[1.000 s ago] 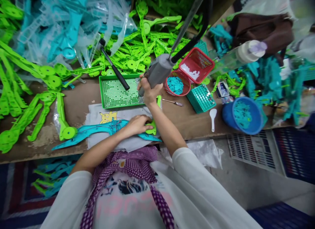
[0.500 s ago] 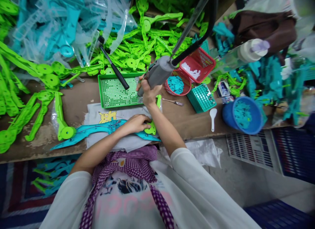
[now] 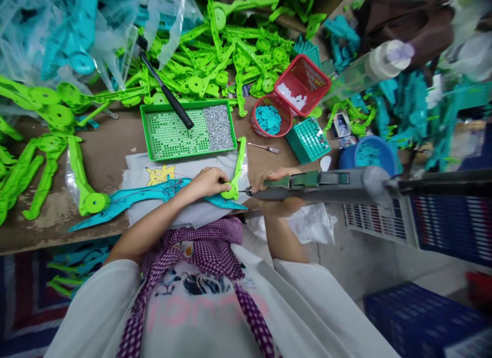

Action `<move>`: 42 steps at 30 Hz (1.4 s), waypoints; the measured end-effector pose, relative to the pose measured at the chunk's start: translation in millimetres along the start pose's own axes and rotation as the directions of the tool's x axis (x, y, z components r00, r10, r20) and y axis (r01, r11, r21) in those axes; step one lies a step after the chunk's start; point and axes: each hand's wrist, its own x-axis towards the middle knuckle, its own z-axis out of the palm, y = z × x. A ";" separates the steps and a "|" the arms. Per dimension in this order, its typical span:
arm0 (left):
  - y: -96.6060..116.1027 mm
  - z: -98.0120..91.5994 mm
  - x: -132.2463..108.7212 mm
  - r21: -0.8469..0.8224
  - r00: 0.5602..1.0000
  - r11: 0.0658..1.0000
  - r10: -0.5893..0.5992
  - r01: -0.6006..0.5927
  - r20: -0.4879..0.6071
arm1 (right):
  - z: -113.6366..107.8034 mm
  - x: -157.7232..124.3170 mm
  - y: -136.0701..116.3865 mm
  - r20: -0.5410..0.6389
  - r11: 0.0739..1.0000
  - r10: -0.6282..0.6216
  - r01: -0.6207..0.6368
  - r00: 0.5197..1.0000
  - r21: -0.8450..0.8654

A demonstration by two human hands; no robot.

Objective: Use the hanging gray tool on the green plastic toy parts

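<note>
Near the blue piece's [image 3: 149, 195] right tip, the light, stiff-looking green arm [image 3: 241, 163] is being pinched at its round end by the left hand [image 3: 209, 183]; the heavy-looking driver [image 3: 326, 193] is being gripped by the right hand [image 3: 282, 206].

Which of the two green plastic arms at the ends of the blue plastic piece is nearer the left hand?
The arm at picture right: the left hand touches its round end, but not the other arm, at picture left.

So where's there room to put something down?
Bare brown tabletop shows between the green tray and the bent green piece left of it; a smaller patch lies between screwdriver and grey tool. Green parts crowd the back.
</note>
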 end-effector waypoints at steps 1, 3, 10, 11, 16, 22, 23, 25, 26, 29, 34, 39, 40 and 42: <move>0.8 0.1 -0.1 -0.006 1.000 1.000 -0.005 0.005 -0.005 | -3.1 -6.3 2.6 0.013 1.000 0.015 -0.015 1.000 0.013; 2.3 0.2 -0.4 -0.011 1.000 1.000 -0.021 0.021 -0.013 | -6.0 -13.0 8.7 0.024 0.997 0.014 -0.015 1.000 0.070; 4.8 -0.7 -1.2 -0.015 0.999 0.999 -0.035 0.035 -0.027 | -12.9 -22.9 33.6 0.084 0.992 0.115 -0.119 0.990 0.046; 5.0 -0.7 -1.2 -0.015 0.999 0.999 -0.033 0.033 -0.025 | -14.4 -25.8 38.3 0.094 0.990 0.138 -0.140 0.986 0.011; 6.3 0.8 -1.2 -0.010 0.999 0.999 -0.040 0.040 -0.034 | -18.4 -35.9 54.0 0.106 0.991 0.132 -0.133 0.986 0.008; 4.4 1.8 -1.0 0.020 0.998 0.999 -0.041 0.042 -0.039 | -14.3 -37.3 51.9 0.028 0.995 0.072 -0.074 0.997 0.060; 4.0 2.2 -0.1 0.023 0.998 0.999 -0.044 0.044 -0.038 | -12.7 -35.7 49.2 0.034 0.996 0.071 -0.072 0.997 0.047; 5.3 3.2 1.7 0.040 0.998 0.998 -0.048 0.049 -0.026 | -7.8 -29.3 41.4 0.057 0.996 0.082 -0.084 0.995 0.024; 7.4 3.5 1.4 0.058 0.999 0.997 -0.045 0.046 -0.017 | -4.3 -24.5 36.6 0.068 0.996 0.089 -0.090 0.994 0.019; 18.9 0.5 -11.6 0.160 0.999 0.987 0.022 -0.017 -0.028 | 9.5 -5.3 21.9 0.063 0.997 0.076 -0.077 0.995 0.010; 15.2 -27.1 -82.9 0.320 0.938 0.944 0.178 -0.078 -0.298 | 33.3 25.4 8.1 0.068 0.995 0.010 -0.003 0.998 -0.098; -34.6 -31.0 -140.6 0.356 0.841 0.913 0.026 0.200 -0.541 | 55.9 37.8 7.1 0.166 0.990 0.028 -0.004 0.986 -0.141; -40.5 -23.6 -145.8 0.336 0.825 0.921 0.031 0.195 -0.564 | 59.0 38.5 7.1 0.205 0.989 0.032 -0.002 0.978 -0.147; -44.6 -4.5 -152.9 0.288 0.779 0.944 0.056 0.163 -0.624 | 61.1 37.0 5.9 0.260 0.986 0.017 0.028 0.965 -0.165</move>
